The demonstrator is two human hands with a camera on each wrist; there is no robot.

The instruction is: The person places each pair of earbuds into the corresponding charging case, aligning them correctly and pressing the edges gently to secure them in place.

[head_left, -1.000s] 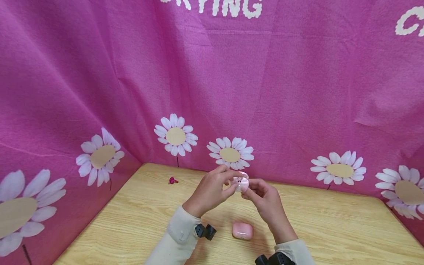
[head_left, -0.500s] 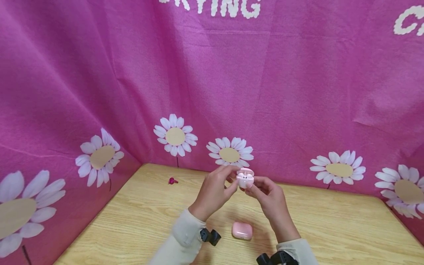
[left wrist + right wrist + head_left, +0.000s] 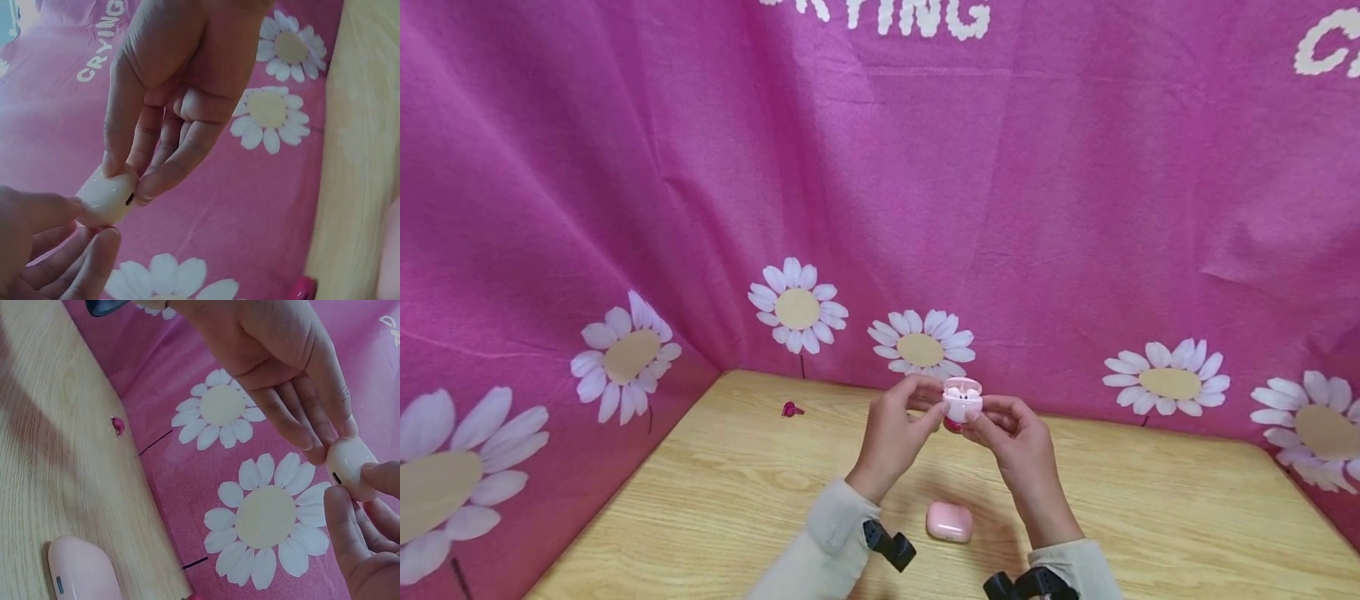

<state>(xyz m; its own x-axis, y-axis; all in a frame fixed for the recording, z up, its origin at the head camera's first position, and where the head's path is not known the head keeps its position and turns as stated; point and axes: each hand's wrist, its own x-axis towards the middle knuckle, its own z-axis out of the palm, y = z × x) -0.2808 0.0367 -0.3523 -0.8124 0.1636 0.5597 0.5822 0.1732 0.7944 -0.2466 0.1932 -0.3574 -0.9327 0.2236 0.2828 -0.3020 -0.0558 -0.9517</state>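
Note:
A glossy pale pink earbud case (image 3: 962, 407) is up off the table between both hands, its lid raised in the head view. Two white-pink earbuds (image 3: 955, 392) sit inside it. My left hand (image 3: 897, 427) pinches its left side with thumb and fingers. My right hand (image 3: 1018, 446) grips the opposite side the same way. In the left wrist view the case's underside (image 3: 107, 197) shows a dark port slot; my right hand (image 3: 181, 81) comes from the top. In the right wrist view, my left hand (image 3: 281, 362) is above the case.
A second pink earbud case (image 3: 950, 522), lid down, lies on the wooden table (image 3: 737, 500) in front of the forearms. A small magenta piece (image 3: 792, 409), shaped like an earbud, lies back left. Another magenta object (image 3: 952, 425) is mostly hidden behind the held case. Flowered pink cloth (image 3: 1037, 250) hangs behind.
My left fingers have left the top of the case and now hold its left side. Both earbuds have come into sight. The case and my left hand have shifted slightly right.

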